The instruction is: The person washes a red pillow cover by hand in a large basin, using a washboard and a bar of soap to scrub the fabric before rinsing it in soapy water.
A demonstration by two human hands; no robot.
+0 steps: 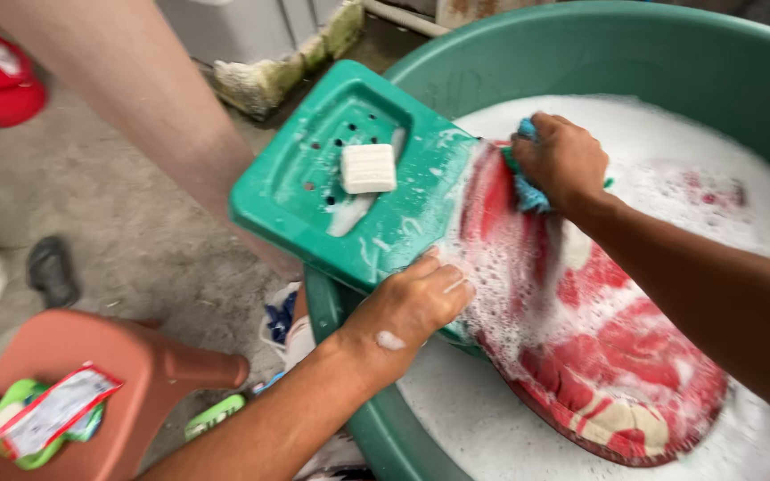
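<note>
a person's right hand (561, 162) closes around a blue scrubbing brush (528, 191), pressing it onto a soapy red and cream cloth (599, 347) that lies across a green washboard (331, 191). the left hand (410, 307), fingers curled and flecked with suds, presses down on the cloth's near edge, just beside the board's rim; it holds nothing apart from the fabric under it. just beyond the left hand's fingertips, a white bar of soap (368, 167) sits in the board's perforated tray. below and around both hands, a large green tub (670, 53) holds thick white foam (670, 142), and the cloth trails from under the right hand down into it. behind the left forearm stands a terracotta plastic stool (126, 374) carrying a red and white sachet (57, 408) on the concrete floor (126, 232).
</note>
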